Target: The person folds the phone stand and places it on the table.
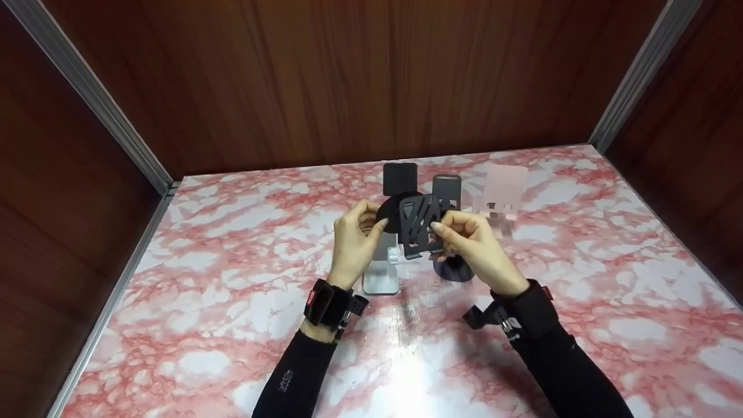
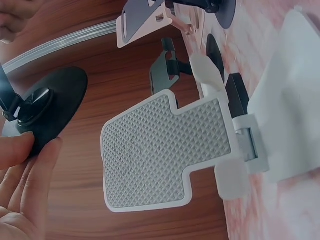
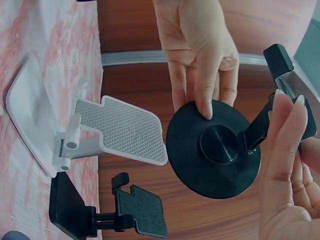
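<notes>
Both hands hold a black phone stand up over the table, its slotted plate turned toward the head camera. My left hand pinches the rim of its round base between thumb and fingers. On the other side, my right hand grips the plate's edge, thumb in front. The right wrist view shows the base's underside, with a short hinged arm joining it to the part in the right hand. Just behind the left hand stands a white phone stand with a textured pad, partly hidden in the head view.
Farther back stand a black phone stand, a dark grey one and a pink one. A dark round base shows beneath the right hand. Wood-grain panels enclose the marbled table at the back and sides.
</notes>
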